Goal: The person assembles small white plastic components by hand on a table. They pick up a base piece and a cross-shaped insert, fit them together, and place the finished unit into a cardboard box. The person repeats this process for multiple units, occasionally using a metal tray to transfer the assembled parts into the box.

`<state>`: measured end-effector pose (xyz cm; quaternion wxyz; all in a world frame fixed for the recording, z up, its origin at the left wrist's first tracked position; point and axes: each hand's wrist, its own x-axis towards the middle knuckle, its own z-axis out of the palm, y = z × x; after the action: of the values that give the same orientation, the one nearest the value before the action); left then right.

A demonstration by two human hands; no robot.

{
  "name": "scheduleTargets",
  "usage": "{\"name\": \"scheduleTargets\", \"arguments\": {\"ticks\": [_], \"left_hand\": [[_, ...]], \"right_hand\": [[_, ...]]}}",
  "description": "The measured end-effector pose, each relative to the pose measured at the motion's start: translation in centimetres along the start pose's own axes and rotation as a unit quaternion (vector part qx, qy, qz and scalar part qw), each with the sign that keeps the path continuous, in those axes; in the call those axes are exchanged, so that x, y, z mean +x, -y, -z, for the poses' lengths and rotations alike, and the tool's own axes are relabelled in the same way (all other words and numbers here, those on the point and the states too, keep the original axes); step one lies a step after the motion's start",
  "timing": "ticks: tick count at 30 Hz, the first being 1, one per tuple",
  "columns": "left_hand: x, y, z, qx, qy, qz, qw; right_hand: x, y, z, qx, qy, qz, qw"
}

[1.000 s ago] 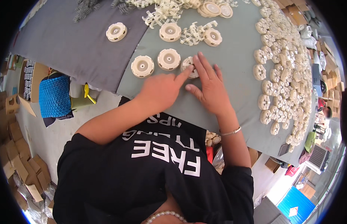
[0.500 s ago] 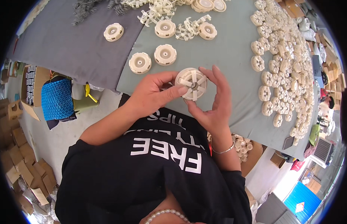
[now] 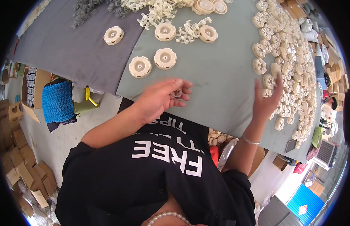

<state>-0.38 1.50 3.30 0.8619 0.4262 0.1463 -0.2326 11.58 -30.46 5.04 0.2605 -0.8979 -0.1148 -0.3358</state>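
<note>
Over the table's near edge, my left hand (image 3: 158, 98) is slightly blurred, its fingers curled around a small thin coil spring (image 3: 177, 93). My right hand (image 3: 267, 100) reaches out to the right with thumb and fingers spread, by the near side of many round cream plastic pieces with slotted faces. One such slotted piece (image 3: 268, 81) shows between its thumb and fingers. Just beyond the fingertips a cream piece (image 3: 275, 69) stands tilted. Ahead of my left hand sit two cream round housings (image 3: 140, 67) with a hole in the centre.
More cream housings (image 3: 165, 31) lie farther back beside a heap of cream pronged clips (image 3: 160, 13). Grey coil springs (image 3: 86, 13) are piled at the far left. A grey-green cloth (image 3: 216, 75) covers the table. Below its left edge stands a cardboard box (image 3: 41, 81) beside a blue woven cover (image 3: 58, 100).
The round slotted piece has left the space between my hands. My right hand has swung right to the grouped pieces and spread its fingers; my left now shows a coil spring.
</note>
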Motion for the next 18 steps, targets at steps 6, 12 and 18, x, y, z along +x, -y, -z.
{"name": "scheduleTargets", "arguments": {"ticks": [6,12,18], "left_hand": [[2.0,1.3,-1.7,-0.102,0.059,0.010,0.993],[2.1,0.6,-1.9,0.095,0.073,0.006,0.993],[1.6,1.2,-0.3,0.230,0.023,-0.101,0.968]], "right_hand": [[-7.2,11.3,-4.4,0.309,0.251,0.137,0.907],[-6.7,5.2,-3.2,0.590,0.125,-0.218,0.767],[5.4,-10.2,4.2,0.382,-0.121,-0.364,0.841]]}}
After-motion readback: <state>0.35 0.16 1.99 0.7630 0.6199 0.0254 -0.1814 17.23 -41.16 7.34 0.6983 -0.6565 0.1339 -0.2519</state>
